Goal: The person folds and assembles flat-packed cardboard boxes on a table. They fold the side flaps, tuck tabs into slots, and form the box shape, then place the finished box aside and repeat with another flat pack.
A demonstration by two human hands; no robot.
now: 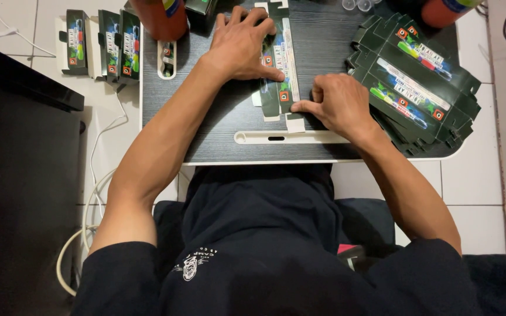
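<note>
A flat dark-green carton blank [281, 70] with colourful print lies lengthwise on the dark lap table [218, 129]. My left hand [242, 44] presses down on its upper part, fingers spread over it. My right hand [336, 102] pinches the blank's lower right edge near a white flap [294, 123]. A stack of unfolded green carton blanks [414, 82] lies on the table just right of my right hand.
Several assembled green boxes [105, 44] stand on the tiled floor at the upper left. Two orange bottles [160, 17] [447, 9] sit at the table's far edge. A white cable [92, 193] runs along the floor on the left, beside dark furniture [19, 175].
</note>
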